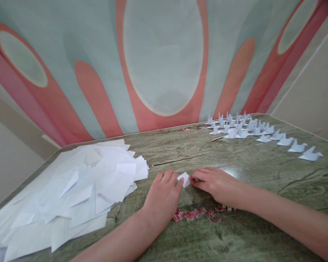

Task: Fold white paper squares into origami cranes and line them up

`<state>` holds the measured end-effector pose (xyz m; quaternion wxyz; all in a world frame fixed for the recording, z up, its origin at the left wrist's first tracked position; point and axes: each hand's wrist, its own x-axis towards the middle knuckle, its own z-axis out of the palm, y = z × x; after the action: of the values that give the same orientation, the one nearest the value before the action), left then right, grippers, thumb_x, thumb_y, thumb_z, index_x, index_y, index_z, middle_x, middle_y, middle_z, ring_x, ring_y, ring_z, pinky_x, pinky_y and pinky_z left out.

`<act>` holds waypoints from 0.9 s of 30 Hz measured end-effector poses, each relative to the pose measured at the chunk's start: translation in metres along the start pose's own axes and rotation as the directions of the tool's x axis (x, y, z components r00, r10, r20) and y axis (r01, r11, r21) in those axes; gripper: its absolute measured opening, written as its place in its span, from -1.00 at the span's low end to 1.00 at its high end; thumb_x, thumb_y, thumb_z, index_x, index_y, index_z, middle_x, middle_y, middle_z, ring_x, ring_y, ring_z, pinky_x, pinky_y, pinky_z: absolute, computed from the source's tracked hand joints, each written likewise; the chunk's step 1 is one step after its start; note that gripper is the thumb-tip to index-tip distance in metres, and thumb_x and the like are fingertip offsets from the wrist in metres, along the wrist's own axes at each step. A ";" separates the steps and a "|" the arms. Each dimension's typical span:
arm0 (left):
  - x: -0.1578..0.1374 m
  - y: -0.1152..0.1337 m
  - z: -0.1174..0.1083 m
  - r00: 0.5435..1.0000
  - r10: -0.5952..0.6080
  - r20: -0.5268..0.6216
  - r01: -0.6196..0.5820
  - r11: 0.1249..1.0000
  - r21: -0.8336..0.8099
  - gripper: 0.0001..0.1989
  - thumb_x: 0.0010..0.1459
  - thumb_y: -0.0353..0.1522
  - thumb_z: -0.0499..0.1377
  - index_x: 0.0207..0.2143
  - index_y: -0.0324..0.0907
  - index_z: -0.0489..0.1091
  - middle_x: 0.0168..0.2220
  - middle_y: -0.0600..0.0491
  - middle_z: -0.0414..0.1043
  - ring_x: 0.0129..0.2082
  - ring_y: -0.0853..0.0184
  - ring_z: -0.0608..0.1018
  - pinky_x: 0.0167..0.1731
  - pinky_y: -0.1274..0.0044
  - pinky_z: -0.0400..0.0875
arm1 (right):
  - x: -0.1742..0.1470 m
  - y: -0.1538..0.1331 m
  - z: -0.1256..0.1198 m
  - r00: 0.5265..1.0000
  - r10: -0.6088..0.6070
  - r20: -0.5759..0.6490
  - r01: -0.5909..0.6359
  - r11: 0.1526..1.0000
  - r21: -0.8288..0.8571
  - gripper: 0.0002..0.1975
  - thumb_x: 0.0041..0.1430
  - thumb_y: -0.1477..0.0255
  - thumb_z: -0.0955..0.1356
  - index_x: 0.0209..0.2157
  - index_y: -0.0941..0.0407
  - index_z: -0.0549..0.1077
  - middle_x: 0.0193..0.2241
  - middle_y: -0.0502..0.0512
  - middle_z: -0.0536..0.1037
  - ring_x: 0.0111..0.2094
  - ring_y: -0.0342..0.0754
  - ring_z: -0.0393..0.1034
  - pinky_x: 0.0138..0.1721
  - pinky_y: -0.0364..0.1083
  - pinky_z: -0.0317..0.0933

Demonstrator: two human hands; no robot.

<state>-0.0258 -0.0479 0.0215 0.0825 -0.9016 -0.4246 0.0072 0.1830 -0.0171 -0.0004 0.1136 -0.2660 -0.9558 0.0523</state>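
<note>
A small piece of folded white paper lies on the wood-patterned table, between my two hands. My left hand is at its left side, fingers bent together and the thumb pressed onto the paper's lower left edge. My right hand comes in from the right, with thumb and fingertips pinched at the paper's right corner. The paper looks roughly diamond-shaped, and its finer folds are too small to make out. Parts of its left and right edges are hidden by my fingers.
A wide, loose pile of white paper sheets covers the table's left side. Several folded white paper cranes stand in rows at the back right. The table meets a patterned backdrop and has printed pink flowers.
</note>
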 end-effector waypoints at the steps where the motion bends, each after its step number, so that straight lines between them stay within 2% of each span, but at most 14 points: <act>1: 0.000 0.000 0.000 1.000 0.000 0.002 0.000 1.000 0.004 -0.68 0.14 -0.47 0.02 -0.03 -0.16 0.26 -0.15 -0.08 0.34 -0.04 0.15 0.30 -0.13 0.33 0.23 | 0.000 0.000 -0.001 1.000 0.000 0.001 0.000 1.000 0.001 -0.74 0.20 0.55 0.18 -0.15 0.18 0.43 -0.22 0.21 0.44 -0.19 0.01 0.30 -0.19 0.01 0.22; 5: -0.001 0.002 0.001 1.000 -0.004 0.016 0.004 1.000 0.010 -0.67 0.13 -0.47 0.03 -0.02 -0.18 0.25 -0.13 -0.10 0.34 -0.02 0.12 0.30 -0.12 0.31 0.23 | -0.003 0.007 0.000 1.000 -0.010 0.001 0.010 1.000 0.025 -0.74 0.19 0.55 0.19 -0.19 0.15 0.46 -0.19 0.17 0.46 -0.18 -0.01 0.32 -0.16 0.01 0.22; 8: -0.002 0.001 0.002 1.000 -0.005 0.014 0.005 1.000 -0.004 -0.67 0.13 -0.48 0.02 -0.02 -0.22 0.24 -0.10 -0.13 0.33 0.00 0.12 0.29 -0.10 0.30 0.22 | -0.005 0.018 0.005 0.996 -0.009 -0.085 0.021 0.991 0.134 -0.72 0.19 0.56 0.18 -0.24 0.12 0.50 -0.21 0.13 0.50 -0.18 -0.05 0.35 -0.14 -0.03 0.24; 11: -0.001 0.000 0.002 1.000 0.013 0.002 -0.013 1.000 -0.010 -0.68 0.14 -0.50 0.00 -0.03 -0.27 0.25 -0.06 -0.15 0.33 0.03 0.14 0.28 -0.07 0.32 0.21 | -0.007 0.026 0.012 0.969 0.088 -0.231 -0.024 0.963 0.269 -0.64 0.15 0.63 0.14 -0.28 0.10 0.51 -0.27 0.09 0.52 -0.24 -0.10 0.38 -0.18 -0.06 0.27; 13: 0.001 0.000 0.004 0.999 0.054 -0.001 -0.054 0.998 -0.008 -0.69 0.14 -0.51 -0.02 -0.05 -0.30 0.27 -0.04 -0.16 0.32 0.04 0.15 0.28 -0.05 0.35 0.20 | -0.006 0.026 0.015 0.945 0.175 -0.277 -0.078 0.942 0.328 -0.64 0.12 0.65 0.14 -0.26 0.09 0.50 -0.28 0.07 0.51 -0.24 -0.10 0.38 -0.18 -0.06 0.27; 16: 0.004 0.000 0.008 0.993 0.115 -0.024 -0.116 0.993 -0.034 -0.70 0.13 -0.53 -0.02 -0.08 -0.34 0.29 -0.02 -0.18 0.31 0.05 0.16 0.28 -0.03 0.37 0.20 | -0.001 0.017 0.019 0.916 0.276 -0.291 -0.162 0.918 0.361 -0.74 0.11 0.59 0.21 -0.23 0.10 0.46 -0.25 0.10 0.47 -0.22 -0.07 0.34 -0.17 -0.04 0.24; 17: 0.005 -0.001 0.009 0.992 0.117 -0.038 -0.119 0.991 -0.058 -0.71 0.11 -0.54 -0.02 -0.09 -0.34 0.30 -0.04 -0.17 0.32 0.03 0.17 0.29 -0.04 0.38 0.21 | 0.001 0.013 0.019 0.919 0.292 -0.265 -0.185 0.913 0.363 -0.79 0.11 0.55 0.25 -0.23 0.10 0.44 -0.26 0.10 0.46 -0.21 -0.05 0.32 -0.17 -0.03 0.23; 22: 0.007 -0.004 0.015 0.994 0.032 -0.103 -0.054 0.974 -0.222 -0.75 0.06 -0.54 0.02 -0.19 -0.26 0.34 -0.17 -0.07 0.38 -0.11 0.21 0.38 -0.08 0.38 0.27 | 0.012 0.001 0.021 0.901 0.393 -0.183 -0.318 0.886 0.337 -0.86 0.10 0.39 0.32 -0.29 0.13 0.40 -0.31 0.10 0.41 -0.25 -0.04 0.28 -0.22 -0.04 0.20; 25: 0.007 -0.006 0.018 0.986 -0.038 -0.164 -0.017 0.946 -0.324 -0.80 0.04 -0.53 0.03 -0.27 -0.22 0.35 -0.21 -0.03 0.38 -0.15 0.23 0.39 -0.10 0.37 0.26 | 0.015 0.000 0.023 0.896 0.407 -0.179 -0.339 0.886 0.317 -0.86 0.10 0.37 0.32 -0.32 0.14 0.38 -0.32 0.09 0.40 -0.27 -0.04 0.27 -0.24 -0.05 0.18; 27: 0.008 -0.008 0.020 0.971 -0.129 -0.204 0.036 0.914 -0.403 -0.86 0.06 -0.48 0.04 -0.31 -0.20 0.34 -0.23 -0.01 0.37 -0.18 0.25 0.39 -0.12 0.38 0.27 | 0.016 0.001 0.023 0.895 0.404 -0.188 -0.334 0.888 0.317 -0.88 0.11 0.38 0.31 -0.33 0.14 0.38 -0.33 0.08 0.39 -0.28 -0.05 0.26 -0.25 -0.06 0.17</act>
<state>-0.0284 -0.0340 0.0031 -0.0539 -0.8756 -0.4429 -0.1850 0.1644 -0.0092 -0.0200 0.2563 -0.4299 -0.8484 0.1721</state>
